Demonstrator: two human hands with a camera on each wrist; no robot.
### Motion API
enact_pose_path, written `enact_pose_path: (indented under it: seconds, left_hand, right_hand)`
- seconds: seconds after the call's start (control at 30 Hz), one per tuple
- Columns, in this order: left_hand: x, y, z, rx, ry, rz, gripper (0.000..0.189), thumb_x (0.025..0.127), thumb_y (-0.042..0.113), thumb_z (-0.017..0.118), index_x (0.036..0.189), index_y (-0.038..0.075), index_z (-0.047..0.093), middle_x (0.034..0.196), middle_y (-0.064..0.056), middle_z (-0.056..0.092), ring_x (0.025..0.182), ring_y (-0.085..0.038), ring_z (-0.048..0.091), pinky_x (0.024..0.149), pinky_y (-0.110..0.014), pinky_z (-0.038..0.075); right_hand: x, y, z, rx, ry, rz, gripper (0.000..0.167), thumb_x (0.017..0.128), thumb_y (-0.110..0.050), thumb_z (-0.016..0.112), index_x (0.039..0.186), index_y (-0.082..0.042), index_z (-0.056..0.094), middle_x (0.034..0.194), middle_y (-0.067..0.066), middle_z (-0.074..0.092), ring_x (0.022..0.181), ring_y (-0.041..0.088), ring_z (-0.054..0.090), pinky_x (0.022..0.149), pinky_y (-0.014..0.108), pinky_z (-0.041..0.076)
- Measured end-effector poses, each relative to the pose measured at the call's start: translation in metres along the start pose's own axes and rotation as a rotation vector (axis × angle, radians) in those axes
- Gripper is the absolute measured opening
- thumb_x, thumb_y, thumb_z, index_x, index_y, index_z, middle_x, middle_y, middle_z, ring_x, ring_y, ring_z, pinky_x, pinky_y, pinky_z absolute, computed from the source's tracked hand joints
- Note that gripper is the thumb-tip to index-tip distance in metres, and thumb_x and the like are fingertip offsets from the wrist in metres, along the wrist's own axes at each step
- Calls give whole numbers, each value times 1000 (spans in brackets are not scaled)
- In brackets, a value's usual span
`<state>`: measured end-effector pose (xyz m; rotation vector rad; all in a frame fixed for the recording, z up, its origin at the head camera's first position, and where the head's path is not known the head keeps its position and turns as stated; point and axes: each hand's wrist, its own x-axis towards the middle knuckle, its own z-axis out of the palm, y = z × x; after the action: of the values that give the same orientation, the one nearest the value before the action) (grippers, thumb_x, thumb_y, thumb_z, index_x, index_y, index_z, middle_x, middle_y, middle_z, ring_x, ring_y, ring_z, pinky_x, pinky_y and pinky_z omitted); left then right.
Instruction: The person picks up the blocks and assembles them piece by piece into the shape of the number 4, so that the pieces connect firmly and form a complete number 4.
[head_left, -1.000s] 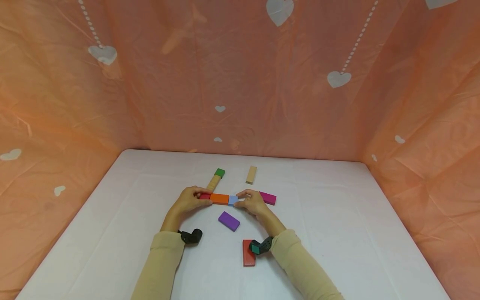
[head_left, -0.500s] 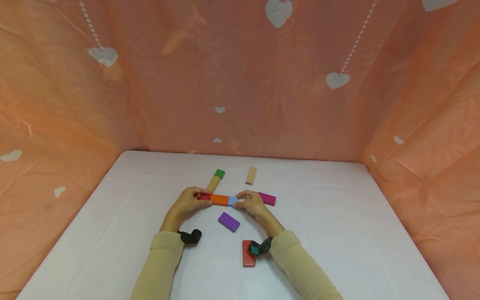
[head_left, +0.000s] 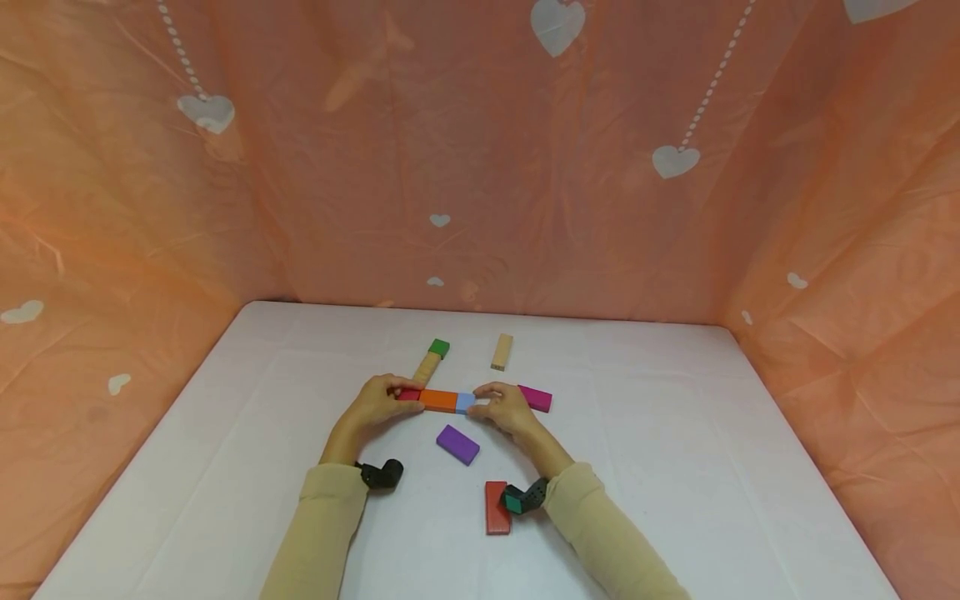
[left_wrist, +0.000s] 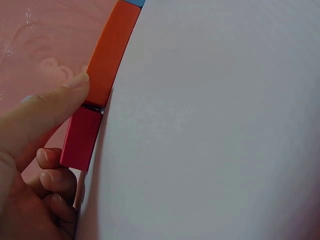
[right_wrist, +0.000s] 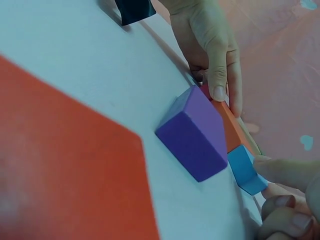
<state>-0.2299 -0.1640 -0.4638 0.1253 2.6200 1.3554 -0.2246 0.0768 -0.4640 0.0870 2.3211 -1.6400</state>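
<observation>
A short red block point(head_left: 409, 394), an orange block point(head_left: 439, 401) and a short light-blue block point(head_left: 465, 402) lie end to end in a row on the table. My left hand point(head_left: 377, 400) grips the row's left end; its thumb presses the orange block's near side while other fingers curl by the red block. At the opposite end, my right hand point(head_left: 506, 407) pinches the blue block between thumb and fingers. A purple block point(right_wrist: 192, 134) lies at an angle on the near side of the row. Behind its left part runs a bare-wood block point(head_left: 427, 367) tipped by a green block point(head_left: 439, 347).
Beyond the row lies another bare-wood block point(head_left: 502, 352). A magenta block point(head_left: 536, 397) sits just right of my right hand. Near my right wrist camera lies a red-orange block point(head_left: 497, 517). Orange cloth point(head_left: 480, 167) walls the white table point(head_left: 675, 433) behind and at both sides.
Both hands keep their hold on the row, which has not visibly moved. My right wrist has shifted very slightly; the whole head view has dipped a touch.
</observation>
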Motion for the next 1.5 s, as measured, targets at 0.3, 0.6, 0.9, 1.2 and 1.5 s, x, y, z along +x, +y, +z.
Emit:
enact_pose_path:
  seconds: [0.3, 0.6, 0.9, 1.2, 1.5]
  left_hand:
    - [-2, 1, -1, 12, -2, 16, 36, 81, 19, 77, 114, 5, 70, 101, -14, 58, 92, -21, 45, 74, -26, 36]
    - [-1, 2, 0, 5, 1, 10, 37, 81, 20, 77, 114, 6, 71, 99, -13, 58, 92, -21, 45, 74, -25, 36]
    - [0, 0, 0, 10, 10, 28, 36, 81, 18, 78, 114, 5, 71, 94, -11, 56, 89, -20, 44, 72, -27, 34]
    - [-2, 0, 2, -28, 6, -16, 37, 81, 19, 77, 115, 7, 71, 96, -10, 53, 92, -21, 43, 73, -27, 34]
    - [-1, -2, 1, -29, 12, 21, 37, 80, 18, 78, 114, 5, 70, 89, -8, 51, 87, -19, 42, 71, -27, 33]
  right_hand:
    - [-3, 3, -7, 2, 22, -14, 34, 76, -7, 77, 108, -2, 70, 65, -9, 57, 52, 7, 37, 50, 19, 31]
    - [-3, 3, -6, -41, 29, -64, 29, 76, -5, 75, 105, -1, 72, 84, 5, 68, 57, 8, 36, 56, 20, 33]
    - [-3, 4, -8, -61, 36, -57, 30, 77, -9, 76, 106, -2, 71, 79, 4, 68, 61, 8, 43, 60, 20, 37]
    - [-13, 6, -30, 30, 38, -105, 31, 81, -6, 72, 109, 6, 67, 54, -9, 45, 55, 5, 41, 53, 18, 36]
    - [-17, 13, -54, 39, 90, -101, 31, 82, -6, 72, 109, 7, 65, 59, -11, 47, 61, 3, 44, 56, 16, 40]
